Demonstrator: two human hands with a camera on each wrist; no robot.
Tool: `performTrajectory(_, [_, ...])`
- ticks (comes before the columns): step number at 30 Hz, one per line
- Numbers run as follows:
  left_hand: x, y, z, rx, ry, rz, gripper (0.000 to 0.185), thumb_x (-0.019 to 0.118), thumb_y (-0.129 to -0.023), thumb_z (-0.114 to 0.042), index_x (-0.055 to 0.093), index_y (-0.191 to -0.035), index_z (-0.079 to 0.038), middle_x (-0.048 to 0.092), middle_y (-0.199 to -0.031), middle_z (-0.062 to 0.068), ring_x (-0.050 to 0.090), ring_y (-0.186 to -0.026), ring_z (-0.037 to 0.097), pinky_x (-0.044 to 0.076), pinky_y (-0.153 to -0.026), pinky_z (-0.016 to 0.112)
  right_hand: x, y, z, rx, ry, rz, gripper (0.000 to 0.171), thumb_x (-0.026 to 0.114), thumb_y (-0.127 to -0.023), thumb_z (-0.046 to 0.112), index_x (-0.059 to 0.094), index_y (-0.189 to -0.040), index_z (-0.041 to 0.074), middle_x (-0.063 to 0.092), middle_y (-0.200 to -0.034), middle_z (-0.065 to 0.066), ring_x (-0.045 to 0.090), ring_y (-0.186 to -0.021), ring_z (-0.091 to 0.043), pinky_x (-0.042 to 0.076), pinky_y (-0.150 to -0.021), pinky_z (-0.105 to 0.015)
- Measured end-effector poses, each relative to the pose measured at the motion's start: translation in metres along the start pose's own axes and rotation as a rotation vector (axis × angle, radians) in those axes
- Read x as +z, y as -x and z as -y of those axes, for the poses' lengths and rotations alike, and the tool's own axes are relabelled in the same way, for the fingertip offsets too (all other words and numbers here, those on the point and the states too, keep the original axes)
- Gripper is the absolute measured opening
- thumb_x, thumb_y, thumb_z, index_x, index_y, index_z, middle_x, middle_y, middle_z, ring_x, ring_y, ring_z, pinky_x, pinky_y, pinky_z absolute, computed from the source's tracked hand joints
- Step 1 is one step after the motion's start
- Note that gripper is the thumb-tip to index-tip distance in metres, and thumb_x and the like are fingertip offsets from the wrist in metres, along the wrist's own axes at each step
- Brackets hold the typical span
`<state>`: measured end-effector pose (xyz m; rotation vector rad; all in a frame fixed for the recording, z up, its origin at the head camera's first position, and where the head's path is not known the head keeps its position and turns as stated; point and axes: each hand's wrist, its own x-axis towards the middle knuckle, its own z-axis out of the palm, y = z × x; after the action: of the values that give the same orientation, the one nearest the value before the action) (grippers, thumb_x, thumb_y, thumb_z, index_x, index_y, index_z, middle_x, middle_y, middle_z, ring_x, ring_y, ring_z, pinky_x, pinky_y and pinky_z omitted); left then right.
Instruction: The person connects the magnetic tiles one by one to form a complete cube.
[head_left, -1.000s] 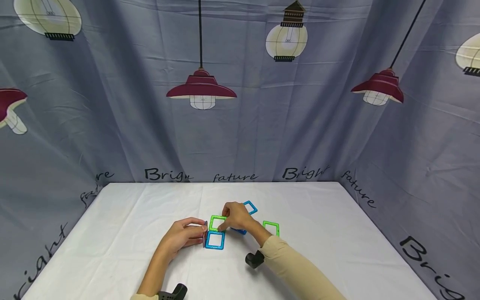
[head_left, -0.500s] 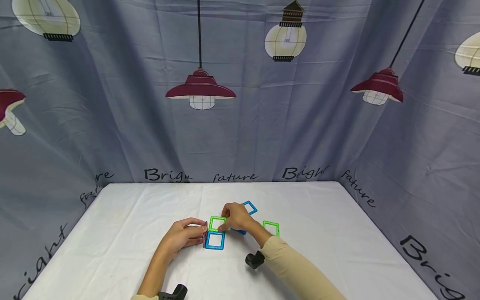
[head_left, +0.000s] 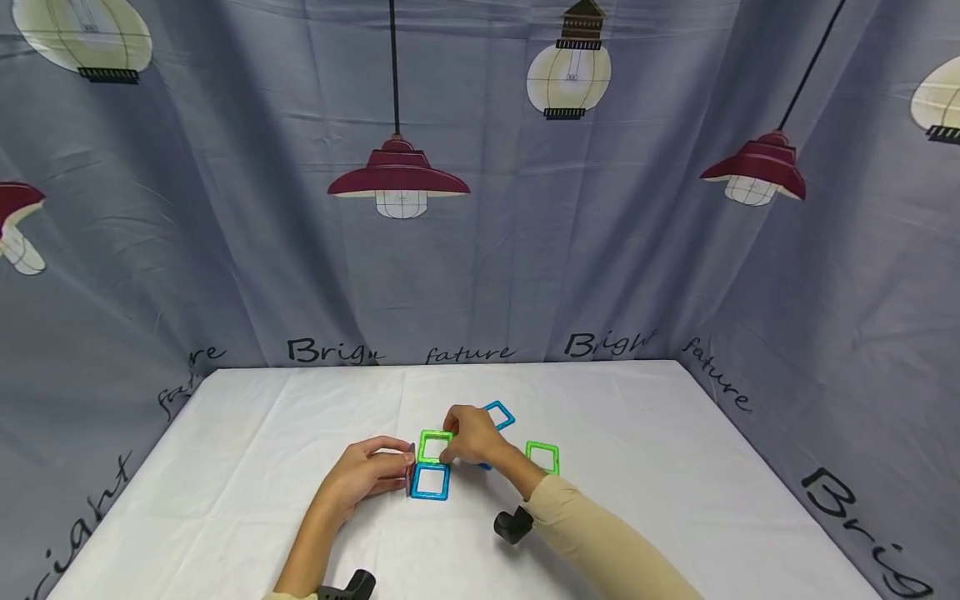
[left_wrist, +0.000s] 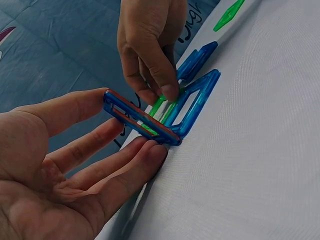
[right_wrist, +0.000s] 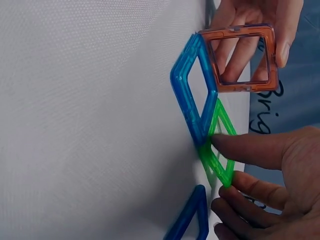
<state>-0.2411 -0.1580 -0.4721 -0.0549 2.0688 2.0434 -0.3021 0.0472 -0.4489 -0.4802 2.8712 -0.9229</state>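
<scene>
left hand [right_wrist: 260,35] grips upright orange square tile [right_wrist: 243,57] | right hand [head_left: 472,435] pinches green square tile [right_wrist: 217,150] at blue tile's [head_left: 430,482] 12 o'clock | orange visible only in wrist views

The middle of the white cloth-covered bench [head_left: 247,467] was crowded by a cluster of square plastic frame tiles: a flat blue tile [head_left: 430,482], a green tile [head_left: 433,446] touching its far edge, and an orange tile [right_wrist: 243,57] stood upright at its left edge. The left approach was blocked by the left hand [head_left: 371,471], the far right approach by the right hand [head_left: 474,435]. Two loose tiles, blue [head_left: 500,414] and green [head_left: 543,457], lay just right. Open cloth was left at both sides and behind.
</scene>
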Motion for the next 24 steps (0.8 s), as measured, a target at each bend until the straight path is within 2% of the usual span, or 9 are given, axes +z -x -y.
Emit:
performTrajectory(4, [-0.001,0.0,0.0,0.003,0.006,-0.004,0.043,0.078,-0.09,-0.02,0.065,-0.123,0.005,0.074,-0.106,0.018,0.074,-0.091,0.024,0.063,-0.083,0.038,-0.003,0.001,0.001,-0.011,-0.013,-0.009,0.036,0.089,-0.068,0.003,0.069,-0.098,0.005,0.067,-0.09,-0.008,0.056,-0.079,-0.018,0.053,-0.071,-0.033])
performTrajectory(12, [-0.001,-0.002,0.001,-0.006,0.006,-0.002,0.043,0.077,-0.09,-0.02,0.064,-0.123,0.004,0.074,-0.105,0.018,0.073,-0.089,0.023,0.063,-0.083,0.038,-0.01,0.003,0.0,-0.004,-0.072,-0.015,0.026,0.079,-0.077,-0.005,0.071,-0.098,0.008,0.07,-0.09,-0.007,0.062,-0.08,-0.019,0.055,-0.072,-0.033])
performTrajectory(18, [0.0,0.0,-0.001,0.0,0.007,-0.005,0.044,0.077,-0.091,-0.02,0.064,-0.124,0.005,0.074,-0.106,0.018,0.073,-0.091,0.025,0.062,-0.084,0.04,-0.015,0.004,-0.001,0.005,-0.131,-0.013,0.017,0.077,-0.082,-0.002,0.073,-0.093,0.01,0.073,-0.092,-0.007,0.065,-0.08,-0.017,0.056,-0.071,-0.032])
performTrajectory(24, [0.0,0.0,-0.001,0.008,0.012,0.004,0.044,0.077,-0.091,-0.02,0.063,-0.124,0.006,0.074,-0.107,0.017,0.073,-0.092,0.025,0.062,-0.085,0.041,-0.015,0.008,-0.003,0.035,-0.164,0.014,0.009,0.077,-0.083,0.004,0.078,-0.09,0.01,0.073,-0.089,-0.003,0.06,-0.076,-0.015,0.052,-0.07,-0.031])
